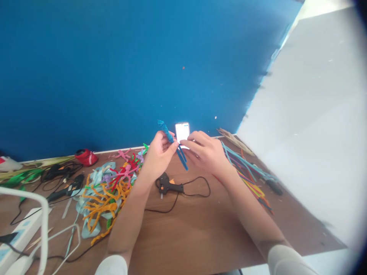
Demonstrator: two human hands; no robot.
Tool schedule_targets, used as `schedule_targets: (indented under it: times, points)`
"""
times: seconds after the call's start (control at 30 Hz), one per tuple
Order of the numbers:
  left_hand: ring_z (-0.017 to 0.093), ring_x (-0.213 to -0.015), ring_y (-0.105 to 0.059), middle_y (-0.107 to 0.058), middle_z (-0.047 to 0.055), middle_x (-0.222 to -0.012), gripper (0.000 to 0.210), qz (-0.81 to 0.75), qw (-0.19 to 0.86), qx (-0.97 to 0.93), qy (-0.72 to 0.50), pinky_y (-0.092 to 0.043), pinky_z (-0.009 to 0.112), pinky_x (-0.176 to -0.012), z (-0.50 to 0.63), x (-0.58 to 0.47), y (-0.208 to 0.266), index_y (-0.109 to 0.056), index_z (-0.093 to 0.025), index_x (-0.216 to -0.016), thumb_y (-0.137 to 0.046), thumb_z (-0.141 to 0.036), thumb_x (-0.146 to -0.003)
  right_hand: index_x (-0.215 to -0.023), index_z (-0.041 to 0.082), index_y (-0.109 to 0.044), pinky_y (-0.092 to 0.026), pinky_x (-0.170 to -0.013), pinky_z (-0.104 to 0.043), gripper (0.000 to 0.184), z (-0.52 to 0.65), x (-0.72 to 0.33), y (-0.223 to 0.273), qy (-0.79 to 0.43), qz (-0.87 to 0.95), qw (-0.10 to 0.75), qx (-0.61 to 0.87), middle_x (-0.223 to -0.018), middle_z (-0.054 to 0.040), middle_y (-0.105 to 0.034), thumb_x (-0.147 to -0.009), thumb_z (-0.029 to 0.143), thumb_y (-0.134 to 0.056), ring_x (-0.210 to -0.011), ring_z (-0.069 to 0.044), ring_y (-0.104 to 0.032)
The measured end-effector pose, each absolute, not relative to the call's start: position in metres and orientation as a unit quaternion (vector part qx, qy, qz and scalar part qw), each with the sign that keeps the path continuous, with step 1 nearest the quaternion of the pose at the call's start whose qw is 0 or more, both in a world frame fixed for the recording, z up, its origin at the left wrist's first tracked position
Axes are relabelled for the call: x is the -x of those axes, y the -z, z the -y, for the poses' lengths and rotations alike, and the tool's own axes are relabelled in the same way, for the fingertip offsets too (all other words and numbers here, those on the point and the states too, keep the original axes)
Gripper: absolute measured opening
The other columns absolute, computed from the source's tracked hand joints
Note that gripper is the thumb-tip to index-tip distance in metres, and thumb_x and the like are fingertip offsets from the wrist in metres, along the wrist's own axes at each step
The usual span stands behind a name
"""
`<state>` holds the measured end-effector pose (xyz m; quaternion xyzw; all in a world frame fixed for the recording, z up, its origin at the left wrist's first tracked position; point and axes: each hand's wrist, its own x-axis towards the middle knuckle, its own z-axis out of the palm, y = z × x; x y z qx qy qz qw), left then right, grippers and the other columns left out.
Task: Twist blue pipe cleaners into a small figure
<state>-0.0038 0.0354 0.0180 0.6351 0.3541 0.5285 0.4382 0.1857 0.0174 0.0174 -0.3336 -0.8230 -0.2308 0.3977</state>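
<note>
My left hand (161,151) is closed around a blue pipe cleaner (165,130), whose upper part is tightly coiled and points up and left. Two straight blue ends hang below the fingers, down to the right. Close against these ends, my right hand (207,152) has its fingertips drawn together on the pipe cleaner; the exact grip is partly hidden. Just behind the fingers, a phone (182,131) with a lit white screen stands propped near the blue wall. Below my hands a black hot glue gun (170,186) lies on the brown table (183,236).
To the left lies a pile of orange, red, pink and purple pipe cleaner shapes (106,202) with pale blue ribbon. Beyond are another glue gun (67,189), a red object (86,157) and a white power strip (21,236). Loose coloured pipe cleaners (252,179) lie right.
</note>
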Motion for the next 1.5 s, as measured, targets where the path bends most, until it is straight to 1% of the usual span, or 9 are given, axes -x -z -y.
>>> schedule_targets:
  times: [0.23, 0.4, 0.57, 0.67, 0.87, 1.03, 1.2, 1.3, 1.5]
  points:
    - [0.016, -0.087, -0.068, -0.069, 0.005, -0.097, 0.031, -0.361, 0.450, -0.634, -0.515, -0.058, 0.029, -0.080, -0.034, 0.001, -0.020, -0.054, -0.018, -0.108, -0.071, -0.032, -0.086, -0.088, 0.019, -0.065, -0.032, -0.065, -0.034, 0.017, -0.016, -0.180, -0.018, 0.279, 0.821, 0.377, 0.325, -0.079, -0.0039, -0.066, -0.100, 0.020, -0.052, -0.076, -0.018, -0.048]
    - [0.015, -0.094, -0.067, -0.064, 0.004, -0.101, 0.028, -0.346, 0.417, -0.657, -0.525, -0.056, 0.030, -0.088, -0.031, -0.003, -0.019, -0.051, -0.020, -0.105, -0.070, -0.029, -0.087, -0.063, 0.021, -0.047, -0.030, -0.062, -0.031, 0.034, -0.013, -0.162, -0.014, -0.102, 0.748, 0.520, 0.399, -0.061, 0.0010, -0.047, -0.097, 0.027, -0.050, -0.063, -0.014, -0.039]
    - [0.015, -0.092, -0.065, -0.062, 0.003, -0.098, 0.016, -0.346, 0.357, -0.694, -0.520, -0.054, 0.032, -0.091, -0.027, -0.007, -0.016, -0.049, -0.022, -0.107, -0.058, -0.023, -0.094, -0.065, 0.019, -0.055, -0.027, -0.054, -0.027, 0.034, -0.015, -0.159, -0.014, -0.465, 0.592, 0.532, 0.386, -0.060, 0.0038, -0.044, -0.092, 0.040, -0.058, -0.055, -0.011, -0.037]
    - [0.015, -0.094, -0.065, -0.063, 0.003, -0.098, 0.015, -0.348, 0.367, -0.688, -0.520, -0.054, 0.032, -0.091, -0.032, -0.004, -0.015, -0.048, -0.022, -0.107, -0.057, -0.023, -0.095, -0.068, 0.018, -0.060, -0.031, -0.057, -0.027, 0.031, -0.019, -0.168, -0.015, -0.335, 0.655, 0.548, 0.399, -0.061, 0.0033, -0.048, -0.093, 0.037, -0.059, -0.057, -0.010, -0.040]
    - [0.014, -0.094, -0.065, -0.063, 0.003, -0.100, 0.020, -0.362, 0.410, -0.668, -0.505, -0.054, 0.031, -0.090, -0.040, 0.002, -0.013, -0.048, -0.020, -0.109, -0.060, -0.026, -0.094, -0.115, 0.023, -0.070, -0.044, -0.075, -0.029, 0.023, -0.025, -0.195, -0.015, 0.058, 0.816, 0.460, 0.344, -0.102, -0.0066, -0.068, -0.100, 0.022, -0.052, -0.088, -0.016, -0.061]
    - [0.014, -0.096, -0.065, -0.062, 0.003, -0.100, 0.020, -0.355, 0.415, -0.668, -0.506, -0.054, 0.032, -0.092, -0.038, 0.002, -0.014, -0.049, -0.021, -0.109, -0.060, -0.027, -0.094, -0.120, 0.022, -0.068, -0.044, -0.075, -0.031, 0.026, -0.028, -0.200, -0.013, 0.128, 0.850, 0.382, 0.339, -0.100, -0.0079, -0.070, -0.104, 0.029, -0.049, -0.091, -0.019, -0.061]
    - [0.014, -0.094, -0.065, -0.062, 0.002, -0.097, 0.021, -0.353, 0.408, -0.665, -0.516, -0.054, 0.030, -0.091, -0.037, 0.000, -0.016, -0.047, -0.021, -0.107, -0.061, -0.027, -0.092, -0.095, 0.018, -0.069, -0.037, -0.068, -0.030, 0.030, -0.026, -0.188, -0.011, 0.097, 0.846, 0.372, 0.369, -0.085, -0.0060, -0.066, -0.106, 0.031, -0.044, -0.078, -0.016, -0.056]
    - [0.014, -0.093, -0.066, -0.063, 0.002, -0.096, 0.021, -0.347, 0.397, -0.664, -0.530, -0.054, 0.030, -0.090, -0.036, -0.003, -0.016, -0.047, -0.021, -0.105, -0.061, -0.028, -0.092, -0.085, 0.018, -0.064, -0.033, -0.065, -0.029, 0.030, -0.023, -0.180, -0.011, -0.019, 0.820, 0.427, 0.381, -0.077, -0.0022, -0.059, -0.104, 0.030, -0.045, -0.069, -0.013, -0.049]
    - [0.015, -0.088, -0.064, -0.064, 0.002, -0.096, 0.014, -0.343, 0.259, -0.716, -0.550, -0.053, 0.031, -0.085, -0.029, -0.004, -0.017, -0.052, -0.023, -0.105, -0.060, -0.026, -0.094, -0.072, 0.019, -0.054, -0.022, -0.054, -0.026, 0.037, -0.015, -0.173, -0.020, -0.510, 0.622, 0.497, 0.324, -0.060, 0.0067, -0.039, -0.093, 0.049, -0.061, -0.054, -0.008, -0.028]
